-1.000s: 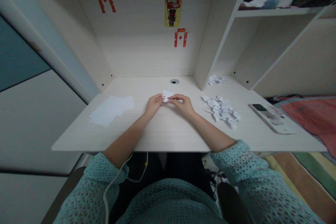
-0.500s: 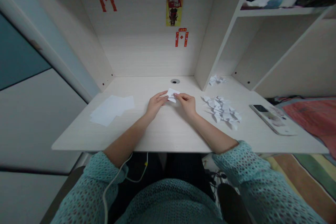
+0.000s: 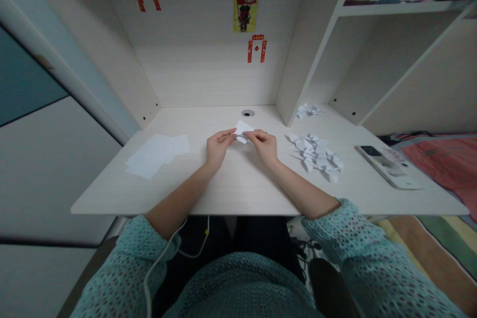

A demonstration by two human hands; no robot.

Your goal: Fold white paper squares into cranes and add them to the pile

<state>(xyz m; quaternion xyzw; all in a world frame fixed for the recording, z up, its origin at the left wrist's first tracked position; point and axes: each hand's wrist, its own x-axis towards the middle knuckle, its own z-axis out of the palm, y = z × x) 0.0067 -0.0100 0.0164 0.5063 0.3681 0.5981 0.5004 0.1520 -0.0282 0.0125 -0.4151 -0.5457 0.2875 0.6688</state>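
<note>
A small white folded paper (image 3: 242, 129) is held just above the middle of the pale wooden desk (image 3: 238, 184). My left hand (image 3: 217, 146) pinches its left side with thumb and fingertips. My right hand (image 3: 264, 145) pinches its right side, fingers curled over it. Both forearms reach in from the near edge, in teal knitted sleeves.
Flat white paper sheets (image 3: 156, 154) lie on the desk's left. A heap of folded white paper pieces (image 3: 316, 153) sits to the right, with one more (image 3: 307, 110) in the shelf nook. A phone (image 3: 385, 165) lies far right. A cable hole (image 3: 248, 113) is behind the hands.
The paper has been turned and lifted a little between my fingers, and my hands have come closer together. The camera has tipped slightly.
</note>
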